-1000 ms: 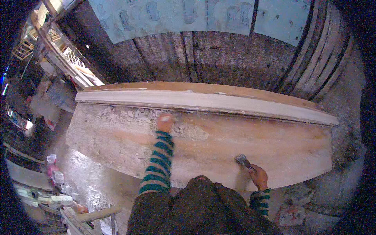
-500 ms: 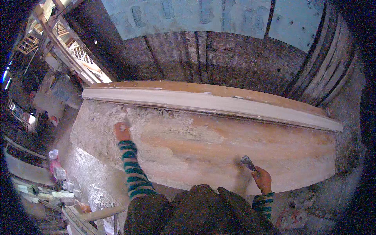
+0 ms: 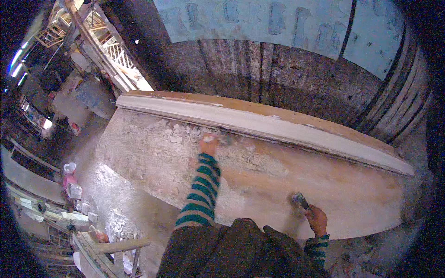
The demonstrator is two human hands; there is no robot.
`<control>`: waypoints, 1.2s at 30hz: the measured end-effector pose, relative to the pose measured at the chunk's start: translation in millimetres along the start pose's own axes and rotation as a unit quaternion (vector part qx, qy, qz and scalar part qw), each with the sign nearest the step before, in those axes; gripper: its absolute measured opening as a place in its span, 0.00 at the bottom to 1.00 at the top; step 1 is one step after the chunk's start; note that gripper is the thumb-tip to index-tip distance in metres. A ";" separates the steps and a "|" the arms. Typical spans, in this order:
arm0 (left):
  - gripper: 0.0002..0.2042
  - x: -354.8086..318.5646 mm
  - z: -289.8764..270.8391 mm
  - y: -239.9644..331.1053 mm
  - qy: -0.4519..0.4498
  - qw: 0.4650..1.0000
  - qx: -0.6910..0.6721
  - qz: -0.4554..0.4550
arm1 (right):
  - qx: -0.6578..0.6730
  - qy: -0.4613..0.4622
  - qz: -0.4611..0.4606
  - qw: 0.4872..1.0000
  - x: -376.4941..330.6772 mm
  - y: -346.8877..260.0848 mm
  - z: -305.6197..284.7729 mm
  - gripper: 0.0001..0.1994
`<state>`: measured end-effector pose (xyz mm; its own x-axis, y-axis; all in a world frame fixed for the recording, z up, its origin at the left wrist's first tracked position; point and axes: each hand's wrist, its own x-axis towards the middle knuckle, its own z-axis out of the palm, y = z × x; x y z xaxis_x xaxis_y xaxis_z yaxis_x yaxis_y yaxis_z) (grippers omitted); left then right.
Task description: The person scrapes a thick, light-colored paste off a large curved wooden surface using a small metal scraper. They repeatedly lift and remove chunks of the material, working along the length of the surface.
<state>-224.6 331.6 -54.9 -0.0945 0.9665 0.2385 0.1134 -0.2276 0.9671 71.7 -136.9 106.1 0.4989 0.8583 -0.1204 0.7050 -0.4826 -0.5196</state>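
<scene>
A wide wooden panel (image 3: 333, 199) lies across in front of me, tapering to the right. A pale raised moulding (image 3: 269, 122) runs along its far side. Crumbly pale debris (image 3: 178, 132) is heaped below the moulding at the left and middle. My left hand (image 3: 209, 145), blurred, is closed among this debris, close to the moulding. A greyish smear shows beside its fingers; what it grips cannot be made out. Over the right part of the panel, my right hand (image 3: 317, 219) is closed round a short scraper (image 3: 301, 201), its flat dark end pointing up and left.
Beyond the panel stands a dark stained wall (image 3: 310, 72) with a light blue upper part (image 3: 259, 21). A wooden frame bar (image 3: 123, 245) is at the lower left. Pale powder (image 3: 111, 192) covers the floor there, near a pink and white bundle (image 3: 70, 176).
My left hand has swept right along the moulding through the debris. My right hand still holds the scraper in nearly the same place. The whole view has shifted and tilted slightly.
</scene>
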 end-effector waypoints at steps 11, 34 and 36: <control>0.11 110.2 -201.6 14.8 0.188 0.855 0.448 0.182 | 0.001 -0.020 0.101 0.995 -16.7 -0.6 2.8 0.18; 0.08 -49.2 48.4 10.4 -0.174 0.980 -0.071 0.073 | 0.010 0.016 0.038 0.999 -44.0 21.3 13.2 0.18; 0.10 -10.1 -19.9 30.2 -0.117 0.992 0.008 0.054 | 0.002 0.025 0.031 0.999 -52.3 45.4 16.6 0.18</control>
<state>-239.9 312.7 -26.3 0.1503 0.9381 0.3121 0.1254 -0.3313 0.9352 69.3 -200.8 74.7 0.5660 0.8171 -0.1091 0.6703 -0.5332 -0.5162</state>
